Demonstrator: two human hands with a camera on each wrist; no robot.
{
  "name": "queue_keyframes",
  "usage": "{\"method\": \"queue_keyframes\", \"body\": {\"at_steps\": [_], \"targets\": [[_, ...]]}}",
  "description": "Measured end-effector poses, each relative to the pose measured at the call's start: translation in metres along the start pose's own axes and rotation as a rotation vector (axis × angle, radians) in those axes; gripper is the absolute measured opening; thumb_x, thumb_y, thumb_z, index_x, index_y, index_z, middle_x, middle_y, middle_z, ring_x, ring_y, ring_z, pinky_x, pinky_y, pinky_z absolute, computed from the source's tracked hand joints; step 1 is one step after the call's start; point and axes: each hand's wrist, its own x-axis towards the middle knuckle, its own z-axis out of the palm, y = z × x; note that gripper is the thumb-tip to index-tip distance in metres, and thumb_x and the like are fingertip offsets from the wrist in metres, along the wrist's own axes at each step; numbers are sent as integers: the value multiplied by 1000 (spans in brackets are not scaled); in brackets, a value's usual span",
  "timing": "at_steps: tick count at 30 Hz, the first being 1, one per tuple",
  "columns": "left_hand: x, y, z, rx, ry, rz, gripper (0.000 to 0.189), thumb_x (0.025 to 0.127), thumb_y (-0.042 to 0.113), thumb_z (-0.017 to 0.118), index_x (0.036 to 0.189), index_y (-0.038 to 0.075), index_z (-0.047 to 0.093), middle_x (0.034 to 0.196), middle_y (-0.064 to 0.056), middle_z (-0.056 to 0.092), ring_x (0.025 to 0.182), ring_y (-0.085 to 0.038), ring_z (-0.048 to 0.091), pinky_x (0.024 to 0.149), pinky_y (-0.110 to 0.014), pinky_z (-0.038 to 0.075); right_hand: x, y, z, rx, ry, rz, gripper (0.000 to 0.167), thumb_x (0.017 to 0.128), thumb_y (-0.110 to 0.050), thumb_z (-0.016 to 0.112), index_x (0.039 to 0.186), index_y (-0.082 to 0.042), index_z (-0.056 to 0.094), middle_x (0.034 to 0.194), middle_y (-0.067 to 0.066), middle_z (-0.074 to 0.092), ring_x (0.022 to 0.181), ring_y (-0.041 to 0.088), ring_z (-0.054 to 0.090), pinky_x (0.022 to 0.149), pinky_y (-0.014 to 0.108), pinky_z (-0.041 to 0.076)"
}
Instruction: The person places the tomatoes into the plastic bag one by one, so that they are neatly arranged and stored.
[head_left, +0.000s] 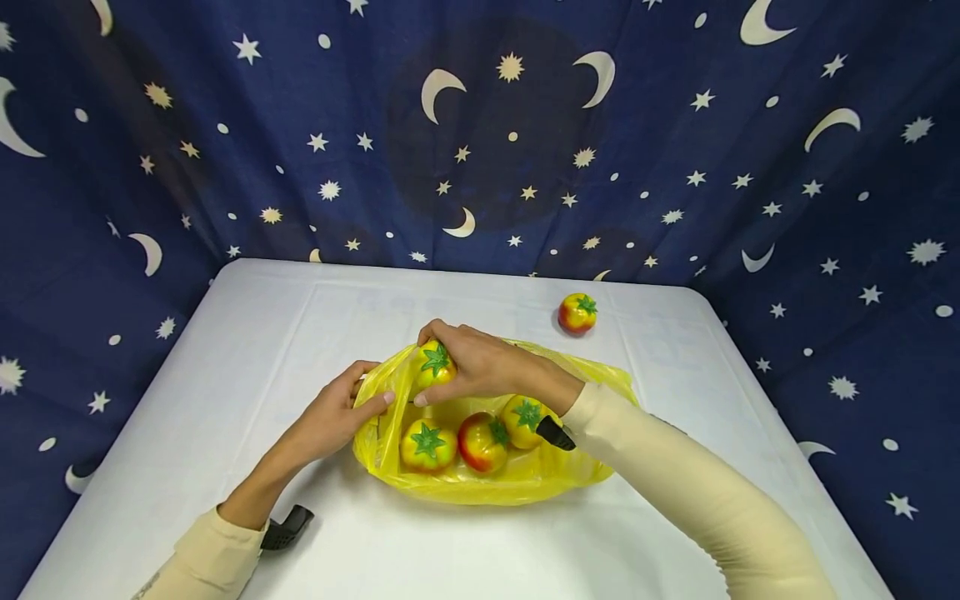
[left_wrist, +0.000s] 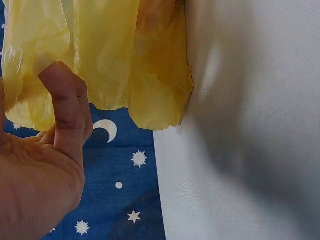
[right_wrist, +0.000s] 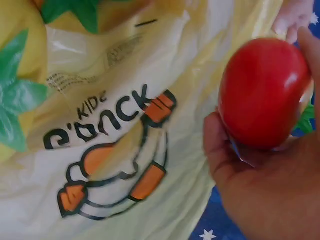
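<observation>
A yellow plastic bag (head_left: pixel 495 492) lies on the table with its mouth spread toward me. My left hand (head_left: pixel 330 421) pinches the bag's left rim, thumb inside and fingers outside. Between the curled fingers and thumb of my right hand (head_left: pixel 483 362) is a glossy toy tomato (right_wrist: pixel 265 92), red underneath and yellow around its green star-shaped leaf, held at the left side of the bag's mouth. Inside the bag, a yellow toy tomato (head_left: pixel 427 446), a redder one (head_left: pixel 482 442) and another yellow one (head_left: pixel 522 421) are visible; my right forearm hides part of the bag.
One more red-and-yellow toy tomato (head_left: pixel 577 314) sits behind the bag, toward the table's far right. The white-covered table (head_left: pixel 315 308) meets a dark blue curtain (head_left: pixel 510 167) with moons and stars at the back and both sides. Black wrist devices (head_left: pixel 287 527) sit on both wrists.
</observation>
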Motion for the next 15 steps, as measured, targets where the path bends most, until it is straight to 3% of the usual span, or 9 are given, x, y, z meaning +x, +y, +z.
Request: {"method": "queue_keyframes", "body": {"at_steps": [6, 11, 15], "targets": [[0, 2, -1, -20, -14, 8, 46, 103, 22, 62, 139, 0, 42, 106, -18, 70, 84, -28, 72, 70, -34, 59, 7, 6, 11, -94, -2, 16, 68, 85, -48, 80, 138, -20, 48, 125, 2, 49, 101, 13, 55, 89, 24, 50], [-1, 2, -2, -14, -20, 2, 48, 103, 21, 62, 140, -1, 41, 108, -19, 70, 87, -30, 72, 71, -33, 58, 15, 12, 19, -178, -15, 14, 70, 86, -46, 81, 142, -20, 47, 133, 1, 52, 113, 15, 52, 100, 30, 45], [-1, 2, -2, -13, -19, -6, 49, 103, 21, 62, 141, -2, 42, 110, -20, 70, 88, -27, 72, 72, -32, 58, 21, 17, 23, -183, -30, 18, 70, 86, -43, 81, 142, -17, 47, 137, 0, 52, 118, 15, 51, 105, 31, 42]]}}
